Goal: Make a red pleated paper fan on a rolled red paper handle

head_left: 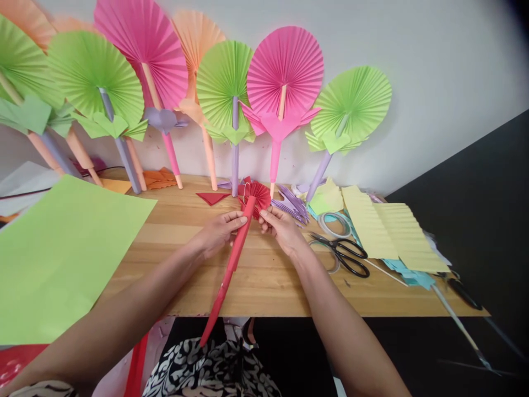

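My left hand (225,230) is closed around a long red paper tube (236,251), which slants down toward my lap past the table's front edge. At the tube's upper end is a small pleated red paper fan (259,196), and a thin pale loop (247,192) shows beside it. With thumb and fingers my right hand (278,221) pinches the fan's lower right edge. A folded red paper triangle (212,198) lies on the table just behind my left hand.
Pleated fans on paper handles, such as a pink one (285,71), lean along the wall. Black-handled scissors (345,256), a tape roll (335,225) and yellow pleated paper (384,226) lie right. Green sheets (70,253) cover the left side of the wooden table (273,286).
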The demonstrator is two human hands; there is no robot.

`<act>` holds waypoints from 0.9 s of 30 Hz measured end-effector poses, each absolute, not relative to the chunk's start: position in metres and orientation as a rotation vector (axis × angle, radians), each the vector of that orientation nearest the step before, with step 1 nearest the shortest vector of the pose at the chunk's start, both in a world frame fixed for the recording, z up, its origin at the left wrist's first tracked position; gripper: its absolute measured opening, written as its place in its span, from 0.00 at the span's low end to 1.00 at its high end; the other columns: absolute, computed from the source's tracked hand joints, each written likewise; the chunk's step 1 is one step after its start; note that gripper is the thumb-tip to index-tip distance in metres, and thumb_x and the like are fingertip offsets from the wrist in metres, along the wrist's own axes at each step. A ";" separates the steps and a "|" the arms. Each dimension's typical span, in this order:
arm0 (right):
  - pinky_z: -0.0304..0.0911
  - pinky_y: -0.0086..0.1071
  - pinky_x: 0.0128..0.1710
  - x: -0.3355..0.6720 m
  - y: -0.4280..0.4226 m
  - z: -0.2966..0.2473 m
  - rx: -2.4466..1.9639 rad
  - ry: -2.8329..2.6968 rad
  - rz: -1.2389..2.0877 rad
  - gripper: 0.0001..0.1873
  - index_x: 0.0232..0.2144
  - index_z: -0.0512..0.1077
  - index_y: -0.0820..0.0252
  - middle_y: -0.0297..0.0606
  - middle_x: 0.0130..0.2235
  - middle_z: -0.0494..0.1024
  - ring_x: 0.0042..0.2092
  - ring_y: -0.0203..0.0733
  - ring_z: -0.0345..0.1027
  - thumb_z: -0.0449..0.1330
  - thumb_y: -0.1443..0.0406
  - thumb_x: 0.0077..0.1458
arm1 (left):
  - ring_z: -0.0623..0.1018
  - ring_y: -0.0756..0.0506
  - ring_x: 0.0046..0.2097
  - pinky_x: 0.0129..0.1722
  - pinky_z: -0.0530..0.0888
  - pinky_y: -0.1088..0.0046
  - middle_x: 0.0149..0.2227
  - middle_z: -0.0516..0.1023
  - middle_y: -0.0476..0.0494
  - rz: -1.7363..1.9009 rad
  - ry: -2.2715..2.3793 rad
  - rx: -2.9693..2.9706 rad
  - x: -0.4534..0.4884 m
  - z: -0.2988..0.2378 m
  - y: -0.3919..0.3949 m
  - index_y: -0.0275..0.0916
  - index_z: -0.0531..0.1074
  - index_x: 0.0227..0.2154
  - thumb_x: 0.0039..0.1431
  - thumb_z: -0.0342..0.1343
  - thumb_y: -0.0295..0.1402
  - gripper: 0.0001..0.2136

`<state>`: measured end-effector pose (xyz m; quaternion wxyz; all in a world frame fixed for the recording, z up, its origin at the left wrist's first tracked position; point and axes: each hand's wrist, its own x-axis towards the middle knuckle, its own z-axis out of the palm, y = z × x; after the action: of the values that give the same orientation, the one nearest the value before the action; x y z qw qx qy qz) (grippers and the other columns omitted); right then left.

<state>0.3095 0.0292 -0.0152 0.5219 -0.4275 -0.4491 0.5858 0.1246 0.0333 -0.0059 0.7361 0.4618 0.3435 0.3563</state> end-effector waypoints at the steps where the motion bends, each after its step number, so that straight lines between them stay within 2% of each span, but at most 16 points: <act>1: 0.62 0.25 0.24 0.308 0.028 -0.016 -1.023 -1.079 1.422 0.17 0.24 0.72 0.59 0.29 0.25 0.73 0.23 0.29 0.62 0.70 0.53 0.44 | 0.60 0.56 0.20 0.17 0.58 0.80 0.22 0.64 0.55 0.788 0.747 1.017 0.125 -0.007 0.034 0.36 0.71 0.34 0.49 0.66 0.44 0.18; 5: 0.62 0.25 0.25 0.307 0.025 -0.017 -1.019 -1.104 1.473 0.17 0.26 0.73 0.59 0.29 0.25 0.73 0.23 0.29 0.63 0.70 0.53 0.44 | 0.61 0.56 0.20 0.17 0.59 0.80 0.21 0.63 0.56 0.823 0.713 0.995 0.123 -0.006 0.036 0.36 0.71 0.33 0.48 0.67 0.43 0.17; 9: 0.60 0.25 0.24 0.308 0.022 -0.013 -1.033 -1.167 1.485 0.18 0.31 0.75 0.60 0.30 0.27 0.74 0.24 0.29 0.64 0.67 0.51 0.48 | 0.65 0.56 0.22 0.19 0.61 0.82 0.23 0.67 0.54 0.922 0.671 0.974 0.117 0.001 0.039 0.36 0.70 0.32 0.48 0.68 0.41 0.16; 13: 0.61 0.26 0.23 0.298 0.001 -0.002 -1.126 -1.418 1.489 0.23 0.37 0.75 0.61 0.39 0.33 0.78 0.33 0.38 0.72 0.61 0.47 0.53 | 0.69 0.54 0.23 0.18 0.63 0.82 0.26 0.73 0.51 1.025 0.599 0.959 0.108 0.009 0.044 0.36 0.68 0.32 0.52 0.66 0.40 0.15; 16: 0.61 0.26 0.24 0.287 -0.032 0.003 -1.217 -1.657 1.469 0.21 0.41 0.74 0.59 0.41 0.39 0.79 0.37 0.40 0.72 0.56 0.49 0.59 | 0.74 0.52 0.27 0.19 0.67 0.81 0.30 0.77 0.47 1.083 0.552 0.935 0.102 0.013 0.048 0.37 0.66 0.32 0.53 0.65 0.39 0.14; 21: 0.59 0.25 0.23 0.274 -0.085 -0.009 -1.336 -1.499 1.529 0.22 0.43 0.71 0.60 0.42 0.38 0.79 0.35 0.39 0.72 0.57 0.49 0.58 | 0.78 0.48 0.31 0.19 0.69 0.80 0.32 0.80 0.44 1.136 0.510 0.918 0.098 0.017 0.049 0.37 0.66 0.34 0.53 0.64 0.39 0.14; 24: 0.56 0.24 0.20 0.269 -0.101 -0.019 -1.380 -1.334 1.518 0.25 0.48 0.70 0.61 0.38 0.32 0.77 0.29 0.35 0.68 0.57 0.49 0.57 | 0.78 0.49 0.30 0.18 0.68 0.81 0.32 0.80 0.44 1.162 0.500 0.889 0.098 0.019 0.048 0.36 0.67 0.34 0.53 0.65 0.38 0.15; 27: 0.52 0.23 0.18 0.265 -0.105 -0.024 -1.423 -1.251 1.465 0.26 0.47 0.72 0.62 0.34 0.27 0.73 0.25 0.32 0.64 0.58 0.49 0.56 | 0.76 0.51 0.28 0.19 0.69 0.82 0.31 0.79 0.45 1.166 0.487 0.865 0.100 0.019 0.046 0.35 0.69 0.34 0.52 0.66 0.38 0.15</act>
<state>0.2650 -0.1053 -0.0242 0.3644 -0.5532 -0.4865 0.5696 0.0999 0.0464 0.0188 0.7209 0.3913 0.2206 0.5278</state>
